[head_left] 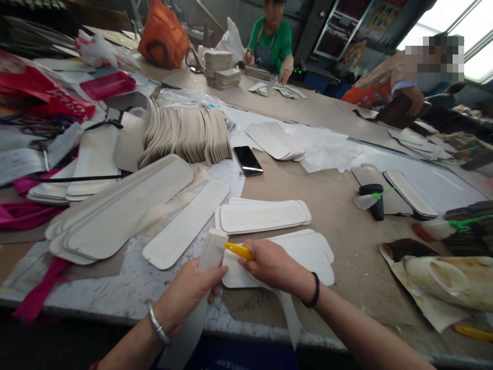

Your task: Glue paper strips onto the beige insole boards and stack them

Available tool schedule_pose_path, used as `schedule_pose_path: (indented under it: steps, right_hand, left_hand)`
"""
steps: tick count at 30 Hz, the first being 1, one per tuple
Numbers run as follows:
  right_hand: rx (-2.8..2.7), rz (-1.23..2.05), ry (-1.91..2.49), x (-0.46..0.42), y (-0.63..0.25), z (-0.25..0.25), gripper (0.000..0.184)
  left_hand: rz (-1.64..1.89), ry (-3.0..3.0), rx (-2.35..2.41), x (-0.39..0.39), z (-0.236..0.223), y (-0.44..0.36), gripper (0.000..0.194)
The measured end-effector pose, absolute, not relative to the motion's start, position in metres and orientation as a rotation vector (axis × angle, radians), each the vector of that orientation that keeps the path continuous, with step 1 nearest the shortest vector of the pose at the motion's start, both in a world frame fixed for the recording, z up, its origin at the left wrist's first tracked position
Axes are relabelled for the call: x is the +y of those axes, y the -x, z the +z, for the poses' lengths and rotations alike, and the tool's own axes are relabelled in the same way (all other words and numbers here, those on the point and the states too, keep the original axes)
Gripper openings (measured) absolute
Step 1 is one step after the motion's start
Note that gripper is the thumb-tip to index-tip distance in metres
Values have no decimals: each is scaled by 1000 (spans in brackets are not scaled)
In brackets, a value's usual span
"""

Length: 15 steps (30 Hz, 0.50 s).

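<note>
My left hand (194, 282) grips a pale, bent strip of sheet material (212, 246), which hangs down past the table edge. In my right hand (271, 262) is a yellow-handled tool (239, 250); its tip meets the strip's upper end, too small to make out. Under my right wrist lie white rounded panels (319, 264), and another pale strip (288, 311) droops over the edge. Just beyond my hands rests a small stack of white oblong panels (265, 216). Left of it is a single oblong panel (188, 223).
Fanned panels (131, 210) and a long row of upright pieces (188, 131) occupy the left. A phone (248, 160) lies mid-table. Bottles with green tips (367, 200) and a stained container (447, 275) stand right. Across the table are a person in green (283, 43) and another person (400, 77).
</note>
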State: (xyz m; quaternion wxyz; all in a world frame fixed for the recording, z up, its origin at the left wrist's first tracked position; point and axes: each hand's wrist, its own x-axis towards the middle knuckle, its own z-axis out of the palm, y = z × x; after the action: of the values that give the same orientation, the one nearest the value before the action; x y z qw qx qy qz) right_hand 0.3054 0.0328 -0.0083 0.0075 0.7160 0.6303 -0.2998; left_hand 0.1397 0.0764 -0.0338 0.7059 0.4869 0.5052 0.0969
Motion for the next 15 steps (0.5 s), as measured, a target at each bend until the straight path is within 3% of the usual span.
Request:
schedule_pose_path:
  steps: [8, 15]
  right_hand:
    - [1911, -788, -2259, 5, -314, 11, 20]
    - [1517, -787, -2831, -86, -390, 9, 20]
  left_hand:
    - [118, -1225, 1163, 80, -41, -145, 34]
    - [156, -1173, 1229, 74, -47, -138, 35]
